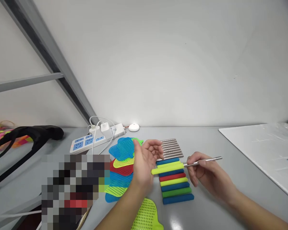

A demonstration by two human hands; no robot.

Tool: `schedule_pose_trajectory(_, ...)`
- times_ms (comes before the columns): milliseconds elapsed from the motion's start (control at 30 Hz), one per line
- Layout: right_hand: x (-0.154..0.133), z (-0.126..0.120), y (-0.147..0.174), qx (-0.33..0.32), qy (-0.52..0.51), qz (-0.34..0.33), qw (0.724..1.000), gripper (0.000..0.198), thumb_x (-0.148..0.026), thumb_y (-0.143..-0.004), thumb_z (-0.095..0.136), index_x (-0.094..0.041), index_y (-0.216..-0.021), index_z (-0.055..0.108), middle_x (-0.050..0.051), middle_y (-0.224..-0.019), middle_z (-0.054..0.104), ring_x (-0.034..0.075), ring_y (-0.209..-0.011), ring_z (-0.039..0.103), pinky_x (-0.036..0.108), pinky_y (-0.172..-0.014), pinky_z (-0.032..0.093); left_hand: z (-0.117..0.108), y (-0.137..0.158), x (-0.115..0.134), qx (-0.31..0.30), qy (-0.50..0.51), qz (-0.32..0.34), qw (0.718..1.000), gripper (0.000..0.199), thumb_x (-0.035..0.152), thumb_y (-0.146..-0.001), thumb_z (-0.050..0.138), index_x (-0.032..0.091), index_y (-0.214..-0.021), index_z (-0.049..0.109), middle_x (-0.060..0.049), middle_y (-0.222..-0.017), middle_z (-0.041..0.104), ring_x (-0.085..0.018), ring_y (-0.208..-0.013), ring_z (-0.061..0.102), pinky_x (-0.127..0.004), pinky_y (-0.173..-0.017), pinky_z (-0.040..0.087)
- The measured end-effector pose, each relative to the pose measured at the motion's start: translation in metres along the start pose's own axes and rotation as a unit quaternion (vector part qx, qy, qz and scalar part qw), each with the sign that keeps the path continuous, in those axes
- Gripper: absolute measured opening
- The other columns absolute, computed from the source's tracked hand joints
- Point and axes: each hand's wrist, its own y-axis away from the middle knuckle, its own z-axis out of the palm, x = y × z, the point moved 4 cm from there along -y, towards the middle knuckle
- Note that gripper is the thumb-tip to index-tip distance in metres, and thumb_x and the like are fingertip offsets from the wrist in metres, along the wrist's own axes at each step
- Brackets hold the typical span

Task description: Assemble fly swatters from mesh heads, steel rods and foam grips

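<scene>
Broadly, a grey bench (pixel 201 140) carries everything, with a large white sheet (pixel 256 150) lying at its right. Perforated flat heads in blue, red, yellow and green overlap left of centre; a lime one (pixel 147 212) sits nearest the viewer. Behind them lies a white power strip (pixel 78 146) with blue socket faces.

The left hand (pixel 146 163) is unclenched, palm exposed and fingers loosely curled. The right hand (pixel 203 169) pinches a slim metal rod between thumb and fingers.

Between the hands, seen across the far part of a row of coloured handles (pixel 176 185), is the bright yellow handle (pixel 167 168): smooth, straight, evenly coloured and slightly tilted, its right end higher. Its left end is at the left palm's edge; whether they touch I cannot tell. The shiny silver rod (pixel 216 158) meets its right end and pokes out beyond the right hand. More rods (pixel 171 148) lie side by side behind the row.
</scene>
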Motion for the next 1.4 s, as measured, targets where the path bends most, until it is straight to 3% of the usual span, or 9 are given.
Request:
schedule_pose_trajectory(133, -0.001, 0.005, -0.002, 0.0, 0.002, 0.03, 1.0, 0.035, -0.045, -0.096, 0.043, -0.019, -0.087, 0.065, 0.001, -0.068, 0.058, 0.013, -0.054, 0.055, 0.028, -0.054, 0.042, -0.004, -0.01, 0.003, -0.022, 0.088, -0.07, 0.993, 0.073, 0.075, -0.087, 0.018, 0.016, -0.091, 0.061, -0.006, -0.076, 0.056, -0.017, -0.066, 0.054, -0.032, -0.065, 0.048)
schedule_pose_trajectory(300, 0.004, 0.005, -0.001, 0.039, 0.016, 0.057, 0.998, 0.04, -0.049, -0.098, 0.04, -0.02, -0.078, 0.06, -0.002, -0.061, 0.051, 0.012, -0.052, 0.049, 0.026, -0.053, 0.041, 0.001, -0.006, -0.006, -0.079, -0.002, -0.073, 0.994, 0.082, 0.075, -0.086, 0.003, 0.017, -0.095, 0.059, -0.009, -0.082, 0.059, -0.019, -0.073, 0.055, -0.035, -0.071, 0.05)
schedule_pose_trajectory(467, 0.011, 0.01, 0.002, 0.018, 0.023, 0.073, 0.997, 0.038, -0.046, -0.097, 0.041, -0.02, -0.079, 0.061, -0.001, -0.068, 0.05, 0.012, -0.054, 0.047, 0.029, -0.056, 0.045, 0.013, 0.009, -0.013, -0.106, -0.109, 0.001, 0.988, 0.085, 0.07, -0.089, -0.002, 0.017, -0.095, 0.063, -0.008, -0.08, 0.058, -0.017, -0.072, 0.049, -0.033, -0.073, 0.045)
schedule_pose_trajectory(633, 0.014, 0.017, 0.006, -0.007, 0.048, 0.061, 0.997, 0.03, -0.041, -0.098, 0.041, -0.03, -0.121, 0.056, 0.0, -0.086, 0.052, 0.014, -0.067, 0.054, 0.032, -0.07, 0.047, 0.018, 0.019, -0.018, -0.093, -0.134, 0.038, 0.986, 0.082, 0.066, -0.091, -0.004, 0.019, -0.1, 0.062, -0.006, -0.084, 0.055, -0.018, -0.075, 0.047, -0.033, -0.076, 0.043)
schedule_pose_trajectory(867, 0.01, 0.016, 0.009, -0.038, 0.106, 0.044, 0.993, 0.033, -0.04, -0.099, 0.035, -0.027, -0.112, 0.062, 0.004, -0.093, 0.059, 0.019, -0.08, 0.058, 0.034, -0.077, 0.045, 0.02, 0.025, -0.018, -0.083, -0.158, 0.069, 0.982, 0.081, 0.066, -0.09, -0.008, 0.021, -0.104, 0.059, -0.007, -0.088, 0.053, -0.018, -0.074, 0.045, -0.034, -0.074, 0.046)
schedule_pose_trajectory(1100, 0.001, 0.029, 0.012, -0.07, 0.135, -0.036, 0.988, 0.032, -0.038, -0.1, 0.034, -0.03, -0.111, 0.062, 0.005, -0.111, 0.056, 0.021, -0.091, 0.058, 0.037, -0.083, 0.048, 0.024, 0.031, -0.012, -0.073, -0.192, 0.141, 0.969, 0.066, 0.063, -0.094, 0.005, 0.02, -0.106, 0.055, -0.007, -0.089, 0.054, -0.017, -0.074, 0.047, -0.032, -0.069, 0.047)
schedule_pose_trajectory(1200, -0.004, 0.029, 0.014, -0.057, 0.18, -0.041, 0.981, 0.034, -0.043, -0.1, 0.032, -0.031, -0.114, 0.061, 0.005, -0.113, 0.055, 0.021, -0.098, 0.056, 0.038, -0.089, 0.047, 0.03, 0.032, -0.003, -0.108, -0.341, 0.2, 0.912, 0.042, 0.053, -0.098, 0.029, 0.021, -0.104, 0.055, -0.006, -0.094, 0.059, -0.018, -0.083, 0.054, -0.032, -0.075, 0.047)
schedule_pose_trajectory(1333, -0.01, 0.019, 0.017, 0.034, 0.161, -0.069, 0.984, 0.036, -0.05, -0.098, 0.034, -0.029, -0.103, 0.063, 0.005, -0.105, 0.057, 0.019, -0.093, 0.057, 0.033, -0.081, 0.051, 0.041, 0.034, -0.006, -0.211, -0.572, 0.297, 0.735, 0.037, 0.05, -0.096, 0.039, 0.018, -0.103, 0.057, -0.006, -0.092, 0.064, -0.02, -0.083, 0.058, -0.034, -0.076, 0.044)
schedule_pose_trajectory(1400, -0.01, 0.015, 0.019, 0.065, 0.145, -0.069, 0.985, 0.033, -0.052, -0.096, 0.04, -0.029, -0.106, 0.062, 0.005, -0.102, 0.056, 0.02, -0.093, 0.058, 0.032, -0.079, 0.052, 0.041, 0.035, -0.011, -0.229, -0.623, 0.339, 0.667, 0.041, 0.055, -0.095, 0.04, 0.018, -0.101, 0.057, -0.004, -0.085, 0.065, -0.019, -0.074, 0.059, -0.033, -0.07, 0.042)
